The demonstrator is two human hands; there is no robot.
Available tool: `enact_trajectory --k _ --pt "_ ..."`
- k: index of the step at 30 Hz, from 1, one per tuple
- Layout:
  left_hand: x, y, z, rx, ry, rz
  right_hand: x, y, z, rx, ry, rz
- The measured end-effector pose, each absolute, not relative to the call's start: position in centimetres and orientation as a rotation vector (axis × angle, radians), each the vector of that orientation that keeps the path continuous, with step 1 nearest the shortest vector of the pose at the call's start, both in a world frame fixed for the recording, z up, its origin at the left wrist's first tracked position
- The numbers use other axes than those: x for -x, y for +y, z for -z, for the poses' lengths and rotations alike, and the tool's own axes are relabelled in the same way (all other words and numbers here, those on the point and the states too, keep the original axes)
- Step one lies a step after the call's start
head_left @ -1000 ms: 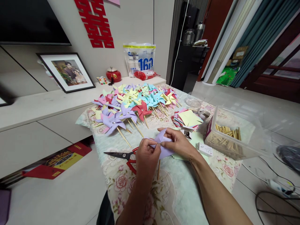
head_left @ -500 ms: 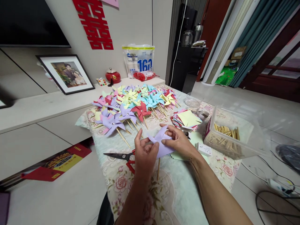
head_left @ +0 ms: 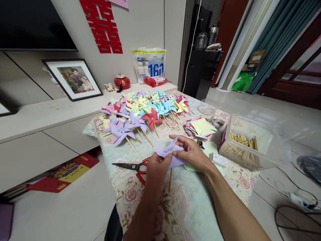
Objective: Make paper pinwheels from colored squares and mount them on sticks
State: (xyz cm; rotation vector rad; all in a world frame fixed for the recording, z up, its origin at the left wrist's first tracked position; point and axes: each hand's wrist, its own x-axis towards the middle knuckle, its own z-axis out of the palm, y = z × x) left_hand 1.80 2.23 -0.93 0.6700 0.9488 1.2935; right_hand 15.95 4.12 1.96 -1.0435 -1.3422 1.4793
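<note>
1. The left hand [head_left: 155, 170] is closed, its fingertips pinching the near-left edge of a purple paper [head_left: 170, 154].
2. The right hand [head_left: 190, 153] grips the same paper from the right, thumb on top and fingers curled under; one flap stands up between the two hands.
3. The paper is held just above the table [head_left: 195, 207], between the hands, and touches both.
4. A stick [head_left: 170, 179] runs down from under the paper, between the wrists; whether it is held I cannot tell.
5. Scissors [head_left: 130, 166] lie on the cloth just left of the left hand, blades pointing left, red handles near the knuckles.
6. Beyond both hands, farther up the table, a heap of pinwheels [head_left: 145, 110] lies spread in purple, red, blue, yellow and pink, their sticks pointing toward the hands.
7. Just beyond the right hand sits a stack of paper squares [head_left: 202, 127], yellow on top.
8. To the right of the right hand stands a clear box [head_left: 250, 144] holding sticks, with a small white carton [head_left: 218, 159] between it and the wrist.
9. Far beyond the hands, on a ledge, stand a framed photo [head_left: 75, 79], a red pot [head_left: 121, 81] and a white bag [head_left: 149, 65].
</note>
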Motion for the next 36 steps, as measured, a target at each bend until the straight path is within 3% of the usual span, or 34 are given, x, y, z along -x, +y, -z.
enact_trajectory --k 4,10,19,36 --pt "-1.3 2.5 0.8 -0.649 0.935 -1.290 -16.5 4.3 -1.9 1.038 -1.315 -1.430" --pt "0.0 3.0 0.2 -0.556 0.948 -1.288 -17.8 4.5 -1.9 0.970 -1.392 -1.091" --pt "0.4 3.1 -0.2 -0.558 0.888 -1.279 -18.0 3.9 -3.1 0.932 -1.834 -1.066" --pt "-0.7 3.0 1.5 -0.632 0.953 -1.270 -16.3 4.1 -2.6 1.117 -1.844 -1.008"
